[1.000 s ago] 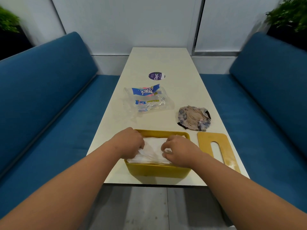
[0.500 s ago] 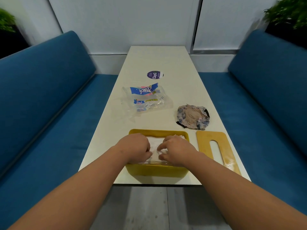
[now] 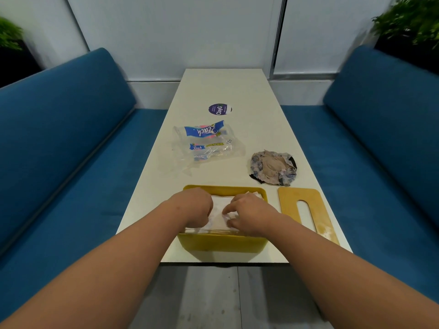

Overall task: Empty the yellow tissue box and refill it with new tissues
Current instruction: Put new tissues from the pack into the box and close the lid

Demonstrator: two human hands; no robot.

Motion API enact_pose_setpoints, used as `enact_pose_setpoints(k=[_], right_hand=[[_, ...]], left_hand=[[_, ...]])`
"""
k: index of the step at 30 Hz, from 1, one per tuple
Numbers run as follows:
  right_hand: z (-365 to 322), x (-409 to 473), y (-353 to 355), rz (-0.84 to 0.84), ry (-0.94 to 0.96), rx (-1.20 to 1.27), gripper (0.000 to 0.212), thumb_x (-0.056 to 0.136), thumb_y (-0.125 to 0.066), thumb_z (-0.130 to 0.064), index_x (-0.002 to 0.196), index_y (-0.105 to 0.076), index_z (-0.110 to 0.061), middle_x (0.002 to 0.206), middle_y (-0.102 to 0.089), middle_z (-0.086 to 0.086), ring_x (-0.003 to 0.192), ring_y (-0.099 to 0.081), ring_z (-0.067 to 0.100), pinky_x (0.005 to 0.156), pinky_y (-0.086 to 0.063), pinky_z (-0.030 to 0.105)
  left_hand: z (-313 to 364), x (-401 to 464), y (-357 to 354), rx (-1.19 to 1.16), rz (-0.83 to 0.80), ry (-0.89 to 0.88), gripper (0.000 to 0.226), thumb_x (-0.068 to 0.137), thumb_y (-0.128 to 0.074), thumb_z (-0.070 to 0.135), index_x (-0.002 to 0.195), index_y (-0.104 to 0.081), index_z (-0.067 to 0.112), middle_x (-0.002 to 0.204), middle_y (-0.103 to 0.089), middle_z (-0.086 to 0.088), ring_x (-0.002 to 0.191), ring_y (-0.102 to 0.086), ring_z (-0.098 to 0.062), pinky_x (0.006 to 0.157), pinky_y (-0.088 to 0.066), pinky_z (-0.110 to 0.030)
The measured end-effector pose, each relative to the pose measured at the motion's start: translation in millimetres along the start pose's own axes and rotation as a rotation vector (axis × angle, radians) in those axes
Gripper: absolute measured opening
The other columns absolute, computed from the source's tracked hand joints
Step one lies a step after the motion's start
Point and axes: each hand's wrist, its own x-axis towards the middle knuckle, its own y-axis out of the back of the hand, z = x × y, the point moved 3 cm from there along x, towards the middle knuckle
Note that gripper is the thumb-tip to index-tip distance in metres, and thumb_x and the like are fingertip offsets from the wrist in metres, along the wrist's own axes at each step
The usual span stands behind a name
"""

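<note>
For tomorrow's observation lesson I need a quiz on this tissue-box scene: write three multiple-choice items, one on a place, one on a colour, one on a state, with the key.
1. Where does the flat yellow slotted lid lie?
A. On the box
B. On the table, right of the box
C. On the blue bench

2. What colour is the round sticker on the white table?
A. Purple
B. Red
C. Green

3. What state is the yellow rectangular tissue box in?
A. Closed
B. Open and bare
C. Open, with white tissues inside

Key: 1 B, the lid rests flat on the tabletop beside the box's right end. 2 A, the sticker is dark purple with white lettering. 3 C, the top is off and the left hand and right hand press on white tissues inside.
</note>
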Motion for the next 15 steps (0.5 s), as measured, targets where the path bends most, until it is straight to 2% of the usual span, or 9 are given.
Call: enact_pose_setpoints(k=[3,6,8,12,15], right_hand=[[3.8,-3.3,16.5,0.067,0.019,0.081,0.034,0.09,-0.06,-0.039,0.123,-0.064,-0.03,0.124,-0.06,0.0,0.115,-0.051,0.02,0.094,-0.043,0.033],[14.9,-10.6,40.5,0.215,0.017,0.128,0.033,0.091,-0.059,-0.041,0.12,-0.066,-0.026,0.11,-0.063,0.001,0.1,-0.055,0.017,0.081,-0.039,0.027],[29.1,-17.4,55.7,0.311,-0.026,0.19,0.031,0.092,-0.059,-0.04,0.118,-0.067,-0.024,0.105,-0.063,-0.002,0.093,-0.054,0.014,0.08,-0.041,0.027],[73.6,-34.9,74.6,0.525,-0.159,0.298,0.024,0.092,-0.06,-0.033,0.111,-0.068,-0.021,0.099,-0.064,-0.008,0.087,-0.053,0.009,0.076,-0.042,0.025],[116.9,-49.0,72.5,0.593,-0.339,0.374,0.02,0.09,-0.06,-0.026,0.108,-0.068,-0.021,0.099,-0.065,-0.006,0.086,-0.057,0.013,0.071,-0.047,0.027]], left_hand=[[3.1,-0.5,17.0,0.033,0.017,0.014,0.021,0.087,-0.053,0.017,0.093,-0.073,0.014,0.088,-0.067,-0.002,0.083,-0.063,-0.021,0.074,-0.057,-0.032],[11.5,-0.5,43.0,-0.005,0.084,0.042,0.021,0.086,-0.054,0.021,0.097,-0.07,0.016,0.087,-0.064,-0.001,0.081,-0.061,-0.019,0.072,-0.054,-0.03],[24.4,1.0,62.8,-0.057,0.149,0.048,0.022,0.087,-0.054,0.023,0.099,-0.071,0.017,0.09,-0.065,-0.001,0.083,-0.061,-0.019,0.073,-0.054,-0.031],[67.6,14.9,90.7,-0.331,0.335,0.058,0.019,0.087,-0.056,0.021,0.096,-0.071,0.014,0.096,-0.069,-0.005,0.091,-0.062,-0.023,0.076,-0.054,-0.032],[105.1,30.1,95.1,-0.575,0.463,0.073,0.013,0.086,-0.058,0.019,0.092,-0.067,0.012,0.096,-0.067,-0.005,0.091,-0.062,-0.025,0.074,-0.051,-0.03]])
